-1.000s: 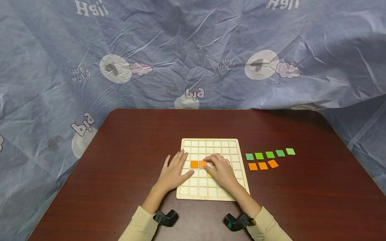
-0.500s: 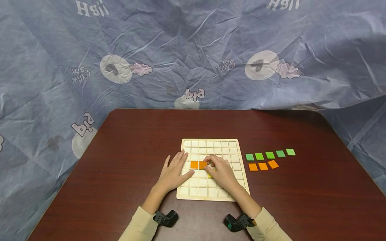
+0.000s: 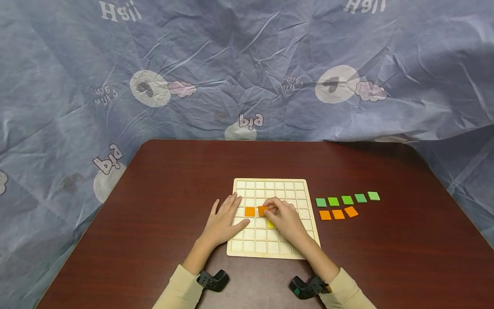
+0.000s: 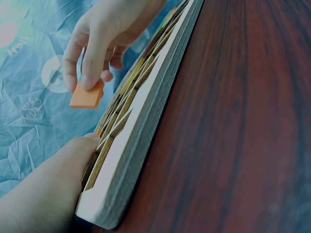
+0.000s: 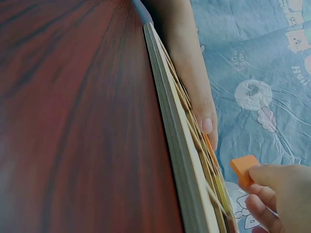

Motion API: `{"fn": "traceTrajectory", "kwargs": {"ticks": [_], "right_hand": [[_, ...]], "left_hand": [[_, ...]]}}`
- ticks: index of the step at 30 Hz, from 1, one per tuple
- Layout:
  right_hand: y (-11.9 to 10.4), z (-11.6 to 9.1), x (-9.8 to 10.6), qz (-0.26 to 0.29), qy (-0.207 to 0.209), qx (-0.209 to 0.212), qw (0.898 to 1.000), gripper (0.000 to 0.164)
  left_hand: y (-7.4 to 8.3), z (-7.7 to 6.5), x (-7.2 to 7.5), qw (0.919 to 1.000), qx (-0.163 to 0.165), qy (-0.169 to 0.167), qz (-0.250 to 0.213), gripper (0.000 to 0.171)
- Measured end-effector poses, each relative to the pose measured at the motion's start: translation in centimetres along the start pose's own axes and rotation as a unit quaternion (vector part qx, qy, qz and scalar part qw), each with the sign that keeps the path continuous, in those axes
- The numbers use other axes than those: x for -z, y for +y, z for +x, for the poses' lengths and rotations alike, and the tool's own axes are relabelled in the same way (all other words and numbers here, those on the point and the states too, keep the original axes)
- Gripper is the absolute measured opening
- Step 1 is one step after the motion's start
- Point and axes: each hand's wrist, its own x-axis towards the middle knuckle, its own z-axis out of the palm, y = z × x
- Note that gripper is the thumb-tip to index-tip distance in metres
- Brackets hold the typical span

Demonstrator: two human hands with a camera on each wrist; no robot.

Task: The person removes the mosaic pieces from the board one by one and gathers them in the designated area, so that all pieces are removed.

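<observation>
Over a dark table [image 3: 181, 176], the right grip [image 3: 285, 218] pinches a square orange tile [image 3: 262, 210] jutting leftward, left grip [image 3: 225, 221] spread flat.

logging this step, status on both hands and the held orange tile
Right hand pinches orange tile, raised off board. Left hand rests on board's left edge. Nothing visibly in tile's way.

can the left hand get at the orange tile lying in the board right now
Probably yes: the left hand rests on the board close beside that orange tile, and nothing covers it; the right hand pinches a second orange tile to its right.
</observation>
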Motion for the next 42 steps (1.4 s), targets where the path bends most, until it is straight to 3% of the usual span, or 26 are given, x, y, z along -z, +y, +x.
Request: {"fn": "traceTrajectory", "kwargs": {"ticks": [6,14,28,42], "right_hand": [[0.6,-0.5,1.9,0.036,-0.017,-0.028,0.999,0.015],[2.9,-1.8,4.9,0.032,0.003,-0.044,0.999,0.018],[8.0,-4.1,10.7,-0.047,0.100,-0.037,0.993,0.021],[12.9,-5.3,14.5,-0.066,0.190,-0.109,0.973,0.026]], "left_hand": [[0.0,0.0,0.0,1.0000,0.001,0.000,0.000,0.077],[0.0,-0.1,0.0,1.0000,-0.002,-0.002,-0.006,0.077],[0.1,-0.1,0.0,1.0000,-0.005,0.002,-0.005,0.077],[0.1,0.0,0.2,1.0000,-0.004,0.000,-0.003,0.077]]}}
